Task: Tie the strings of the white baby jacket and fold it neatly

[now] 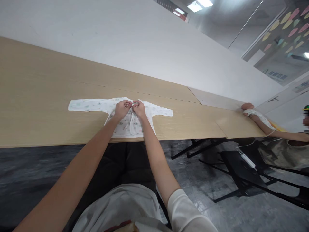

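Printed wrap-front baby shirt lies flat on the table, likely for steadiness; left hand and right hand pinch its neckline between their fingers.

Single head-worn view, facing forward and down over the wearer's own lap. Left hand and right hand sit near mid-frame, fairly close. Wide field: shirt at bottom edge, ceiling lights up top, co-worker's arm far right. Partition beyond table; its top edge slants down rightward.
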Demonstrator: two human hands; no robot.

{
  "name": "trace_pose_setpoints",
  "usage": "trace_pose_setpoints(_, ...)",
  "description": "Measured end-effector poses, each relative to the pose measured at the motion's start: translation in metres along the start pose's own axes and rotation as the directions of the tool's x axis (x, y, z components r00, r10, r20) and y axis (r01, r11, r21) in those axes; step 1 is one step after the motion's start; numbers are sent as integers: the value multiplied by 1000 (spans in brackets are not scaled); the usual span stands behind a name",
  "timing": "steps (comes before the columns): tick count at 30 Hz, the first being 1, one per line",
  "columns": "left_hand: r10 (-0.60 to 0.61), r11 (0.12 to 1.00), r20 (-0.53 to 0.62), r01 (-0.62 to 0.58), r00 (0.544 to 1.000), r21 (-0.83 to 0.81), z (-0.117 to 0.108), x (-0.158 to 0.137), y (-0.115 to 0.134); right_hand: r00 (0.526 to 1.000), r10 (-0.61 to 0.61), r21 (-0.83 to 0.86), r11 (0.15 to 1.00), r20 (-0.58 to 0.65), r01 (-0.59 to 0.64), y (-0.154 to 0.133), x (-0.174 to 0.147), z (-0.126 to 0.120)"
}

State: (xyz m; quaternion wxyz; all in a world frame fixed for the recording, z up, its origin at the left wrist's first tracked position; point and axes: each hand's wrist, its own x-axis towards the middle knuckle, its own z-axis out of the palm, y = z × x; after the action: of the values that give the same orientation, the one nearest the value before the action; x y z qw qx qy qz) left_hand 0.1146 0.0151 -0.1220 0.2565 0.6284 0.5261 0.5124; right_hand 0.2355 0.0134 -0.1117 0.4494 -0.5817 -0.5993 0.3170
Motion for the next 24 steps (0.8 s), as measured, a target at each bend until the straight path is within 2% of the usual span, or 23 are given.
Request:
trace_pose_setpoints(9,-12,995,-11,13,1000,103,-1,-1,2,999,53,118,992,-10,-51,3,5,4)
trace_pose_setpoints(16,-9,983,-23,13,1000,184,0,-1,3,996,86,135,988,-25,-81,0,6,4)
trace_pose_setpoints(20,-18,965,-15,21,1000,260,0,-1,0,997,70,78,995,-44,-66,0,4,0)
trace_pose_setpoints(24,5,916,10,-9,1000,402,2,1,-5,997,11,-97,995,-76,-18,2,3,-2)
